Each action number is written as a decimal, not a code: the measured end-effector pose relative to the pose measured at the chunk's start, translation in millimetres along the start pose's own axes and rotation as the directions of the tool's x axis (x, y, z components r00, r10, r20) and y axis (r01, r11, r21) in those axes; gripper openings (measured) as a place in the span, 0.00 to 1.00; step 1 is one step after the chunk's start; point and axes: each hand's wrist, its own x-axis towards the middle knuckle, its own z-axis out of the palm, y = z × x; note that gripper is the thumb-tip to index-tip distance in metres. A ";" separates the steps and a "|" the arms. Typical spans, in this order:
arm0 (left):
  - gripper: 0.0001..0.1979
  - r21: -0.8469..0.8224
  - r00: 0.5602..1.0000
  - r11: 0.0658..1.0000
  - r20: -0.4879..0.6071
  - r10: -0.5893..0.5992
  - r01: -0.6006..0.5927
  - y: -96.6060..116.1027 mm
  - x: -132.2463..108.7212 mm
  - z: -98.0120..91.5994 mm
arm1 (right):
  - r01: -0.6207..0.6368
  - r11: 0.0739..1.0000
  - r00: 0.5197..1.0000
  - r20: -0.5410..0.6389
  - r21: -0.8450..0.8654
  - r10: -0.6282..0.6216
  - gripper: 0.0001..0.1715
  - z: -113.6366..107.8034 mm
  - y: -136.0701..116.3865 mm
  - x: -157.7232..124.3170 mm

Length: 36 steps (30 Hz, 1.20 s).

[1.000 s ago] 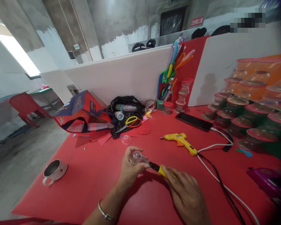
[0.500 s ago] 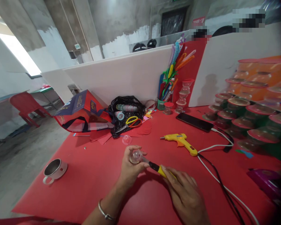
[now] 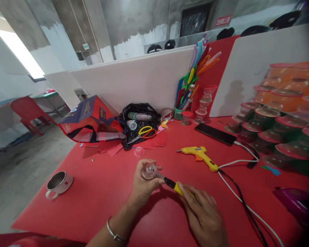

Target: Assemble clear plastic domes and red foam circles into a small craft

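Observation:
My left hand (image 3: 142,183) is closed around a small clear plastic dome (image 3: 149,171), its fingers curled about the rim. In my right hand (image 3: 204,209) is a yellow and black utility knife (image 3: 173,186), pointing left. Its blade end reaches the side of the dome by my left thumb; whether it cuts in I cannot tell. Beyond my hands lies another clear dome piece (image 3: 139,152) with a flat rim. A yellow glue gun (image 3: 199,155) rests on the table to the right, nozzle pointing left.
Scissors (image 3: 144,133) lie on a black plastic bag (image 3: 127,142) at the back. A mug (image 3: 59,184) stands left, near the table edge. At right are a phone (image 3: 216,134), cables (image 3: 231,189) and stacked clear cups (image 3: 266,137). Pipe cleaners (image 3: 198,56) stand in a holder.
The view has shifted slightly. Both hands keep almost the same pose, with the knife still held against the dome.

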 end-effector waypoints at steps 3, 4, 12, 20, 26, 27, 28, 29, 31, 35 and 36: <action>0.27 -0.030 1.000 0.999 -0.010 0.011 -0.011 -2.8 0.0 -0.1 | 0.002 1.000 1.000 -0.017 -0.010 -0.002 0.30 -1.4 -2.7 2.8; 0.27 -0.043 1.000 0.999 -0.013 0.008 -0.009 -3.9 0.0 -0.3 | 0.005 1.000 1.000 -0.024 -0.011 -0.005 0.30 -1.9 -3.5 4.1; 0.25 -0.087 0.996 0.993 0.060 -0.070 0.075 -9.8 0.9 -3.5 | 0.016 1.000 0.999 -0.037 -0.027 -0.017 0.23 -6.2 -6.7 12.4; 0.28 -0.037 0.993 0.996 0.086 -0.078 0.081 -9.0 2.3 -6.5 | 0.033 0.999 0.999 -0.032 -0.017 -0.034 0.22 -9.7 -6.6 14.3; 0.26 -0.023 0.991 0.995 0.098 -0.092 0.095 -9.6 1.7 -6.5 | 0.020 0.999 1.000 -0.015 -0.026 -0.020 0.22 -9.2 -7.3 14.2; 0.25 -0.019 0.990 0.995 0.103 -0.094 0.096 -9.9 1.7 -6.8 | 0.015 1.000 1.000 -0.014 -0.025 -0.015 0.22 -9.3 -7.5 14.3; 0.25 -0.016 0.989 0.995 0.107 -0.099 0.101 -10.4 1.7 -7.1 | 0.012 1.000 1.000 -0.014 -0.025 -0.013 0.22 -9.5 -7.8 14.5; 0.24 -0.017 0.988 0.994 0.109 -0.106 0.108 -10.8 1.8 -7.5 | 0.012 1.000 1.000 -0.016 -0.025 -0.012 0.21 -9.8 -8.1 14.7; 0.25 -0.020 0.987 0.992 0.104 -0.120 0.123 -11.5 2.0 -8.4 | 0.011 0.999 1.000 -0.020 -0.030 -0.012 0.21 -10.3 -8.6 15.1; 0.26 -0.014 0.988 0.990 0.070 -0.136 0.137 -11.9 2.4 -10.3 | 0.015 0.999 1.000 -0.019 -0.038 -0.015 0.20 -10.7 -8.5 15.2; 0.26 -0.010 0.989 0.991 0.067 -0.135 0.136 -12.0 2.5 -10.7 | 0.013 0.999 1.000 -0.018 -0.038 -0.014 0.20 -10.7 -8.4 15.2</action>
